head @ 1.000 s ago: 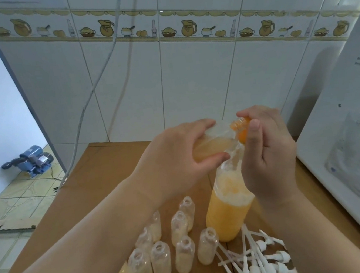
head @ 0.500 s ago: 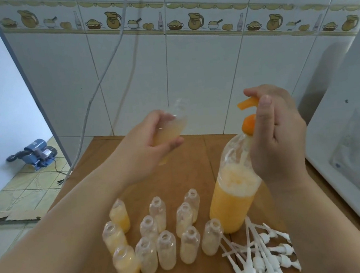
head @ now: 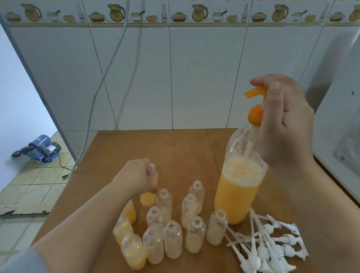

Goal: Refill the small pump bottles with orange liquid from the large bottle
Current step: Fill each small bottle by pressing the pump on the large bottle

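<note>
The large clear bottle (head: 237, 188) stands upright on the brown table (head: 176, 150), about half full of foamy orange liquid. My right hand (head: 284, 123) grips its orange pump head (head: 255, 110) at the top. My left hand (head: 135, 181) holds a small filled bottle (head: 148, 196) upright, low at the back of the group, touching or just above the table. Several small open bottles (head: 173, 239) stand in rows in front of it; the ones on the left hold more orange liquid.
A heap of white pump tops (head: 268, 247) lies right of the small bottles. A white appliance (head: 352, 140) fills the right side. Tiled wall behind, a grey cable (head: 102, 82) hanging down it. A blue pump (head: 40, 148) sits on the floor at left.
My left hand has carried the small filled bottle from the large bottle's spout down and left to the group on the table. My right hand stays on the pump head.
</note>
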A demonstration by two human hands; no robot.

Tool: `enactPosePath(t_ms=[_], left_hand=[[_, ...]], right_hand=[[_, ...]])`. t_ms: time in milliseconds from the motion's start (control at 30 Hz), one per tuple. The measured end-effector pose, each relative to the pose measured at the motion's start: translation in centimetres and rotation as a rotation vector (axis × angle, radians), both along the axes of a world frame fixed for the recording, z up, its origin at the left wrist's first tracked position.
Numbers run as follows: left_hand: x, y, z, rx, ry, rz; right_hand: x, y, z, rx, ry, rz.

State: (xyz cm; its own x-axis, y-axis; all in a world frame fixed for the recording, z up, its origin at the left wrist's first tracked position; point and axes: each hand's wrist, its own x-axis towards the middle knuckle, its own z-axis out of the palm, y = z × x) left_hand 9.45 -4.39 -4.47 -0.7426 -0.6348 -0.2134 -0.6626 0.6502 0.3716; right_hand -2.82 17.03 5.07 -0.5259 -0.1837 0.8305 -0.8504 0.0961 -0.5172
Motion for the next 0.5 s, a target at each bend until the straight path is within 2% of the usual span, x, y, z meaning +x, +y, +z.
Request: enactPosePath(t_ms=[300,433,500], left_hand=[[-0.4,-0.4,-0.4,-0.037,-0.303,-0.139],[-1.0,0.4,0.6,-0.295,-0.400,-0.456],[-1.4,0.7,0.9,-0.315,-0.428,-0.568]], right_hand=[[-0.2,0.0,0.0,0.013,0.008,-0.015],[-0.4,-0.1,0.0,0.016,0.011,-0.027],[-0.4,-0.2,0.0,0.012,0.013,-0.018]])
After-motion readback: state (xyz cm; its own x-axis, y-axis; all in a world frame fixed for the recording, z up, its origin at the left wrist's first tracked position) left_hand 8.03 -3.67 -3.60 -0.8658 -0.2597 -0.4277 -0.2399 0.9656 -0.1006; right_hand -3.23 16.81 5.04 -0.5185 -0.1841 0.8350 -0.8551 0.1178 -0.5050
